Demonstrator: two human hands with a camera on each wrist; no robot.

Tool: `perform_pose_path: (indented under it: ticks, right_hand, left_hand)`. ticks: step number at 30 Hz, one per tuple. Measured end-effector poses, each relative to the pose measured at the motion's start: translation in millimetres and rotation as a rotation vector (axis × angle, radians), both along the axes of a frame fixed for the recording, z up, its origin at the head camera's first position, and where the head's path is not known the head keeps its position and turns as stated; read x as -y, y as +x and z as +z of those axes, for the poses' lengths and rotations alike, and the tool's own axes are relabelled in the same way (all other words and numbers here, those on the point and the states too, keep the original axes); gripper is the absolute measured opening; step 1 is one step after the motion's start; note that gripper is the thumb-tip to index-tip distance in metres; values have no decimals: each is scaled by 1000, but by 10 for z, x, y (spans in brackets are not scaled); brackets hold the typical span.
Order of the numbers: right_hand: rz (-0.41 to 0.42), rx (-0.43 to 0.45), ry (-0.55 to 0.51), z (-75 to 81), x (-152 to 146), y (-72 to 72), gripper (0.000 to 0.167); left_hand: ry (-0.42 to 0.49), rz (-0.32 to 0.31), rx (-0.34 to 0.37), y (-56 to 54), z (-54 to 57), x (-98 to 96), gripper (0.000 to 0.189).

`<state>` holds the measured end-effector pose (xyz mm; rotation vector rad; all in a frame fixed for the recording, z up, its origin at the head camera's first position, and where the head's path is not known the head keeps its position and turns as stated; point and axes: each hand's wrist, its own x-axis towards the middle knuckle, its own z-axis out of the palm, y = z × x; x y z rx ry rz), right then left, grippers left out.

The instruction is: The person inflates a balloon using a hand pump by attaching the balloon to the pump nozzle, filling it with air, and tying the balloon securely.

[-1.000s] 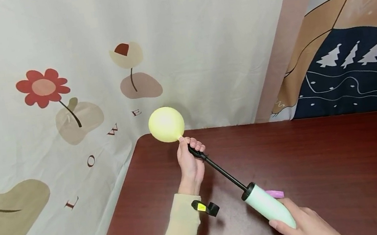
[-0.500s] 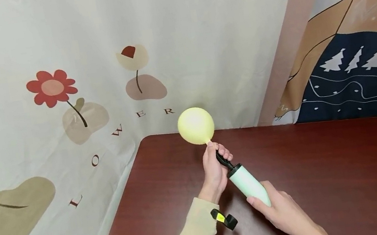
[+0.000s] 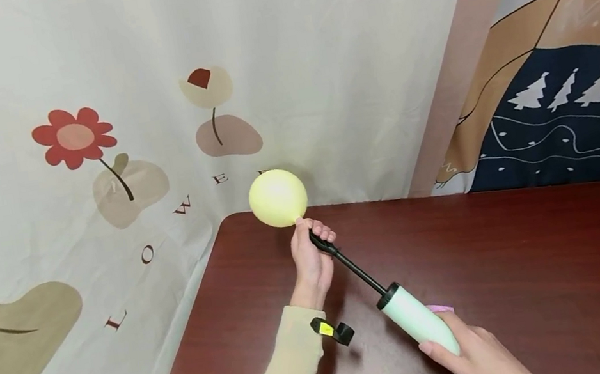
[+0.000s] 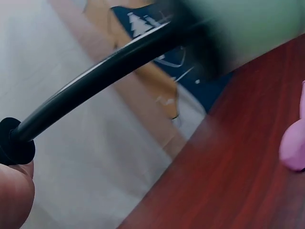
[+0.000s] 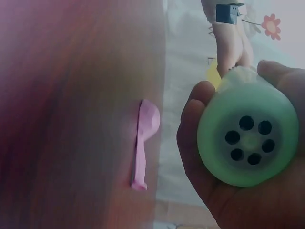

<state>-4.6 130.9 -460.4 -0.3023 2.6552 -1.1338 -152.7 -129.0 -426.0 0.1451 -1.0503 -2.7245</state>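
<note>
A partly inflated yellow balloon (image 3: 278,198) sits over the nozzle end of a balloon pump (image 3: 420,320), above the back edge of the table. My left hand (image 3: 312,256) grips the pump's black handle end, with the thumb against the balloon's neck, which the fingers partly hide. Round the mint green barrel my right hand (image 3: 478,351) is wrapped, at its rear end. The black rod (image 4: 95,83) between handle and barrel is drawn well out. In the right wrist view, the barrel's end cap (image 5: 248,138) shows a ring of several dark holes.
A limp pink balloon (image 5: 148,119) lies on the dark red wooden table (image 3: 518,245), mostly hidden behind the barrel in the head view. Printed curtains (image 3: 319,80) hang along the table's back and left edges.
Half a second ago the barrel was pushed up to the handle; now it is pulled back, baring the rod. Both hands and the yellow balloon swung right, then back left. Balloon size looks about the same.
</note>
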Motion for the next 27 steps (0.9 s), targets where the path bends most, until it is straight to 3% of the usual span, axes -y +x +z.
perform_pose_path:
  ticks: [4, 7, 15, 21, 27]
  right_hand:
    - [21, -49, -5, -18, -91, 84, 55]
    - [34, -91, -13, -28, -100, 101, 51]
    - [19, -31, -2, 3, 49, -12, 58]
    - [-25, -107, -49, 69, 265, -179, 46]
    - [-49, -114, -84, 85, 352, -262, 47]
  left_hand:
    - [5, 43, -12, -22, 45, 135, 38]
    - [-15, 39, -23, -5, 57, 141, 38]
    - [-32, -29, -28, 118, -9, -157, 38]
    - [-100, -81, -6, 269, -157, -451, 37]
    - [-152, -101, -15, 292, -148, -445, 38]
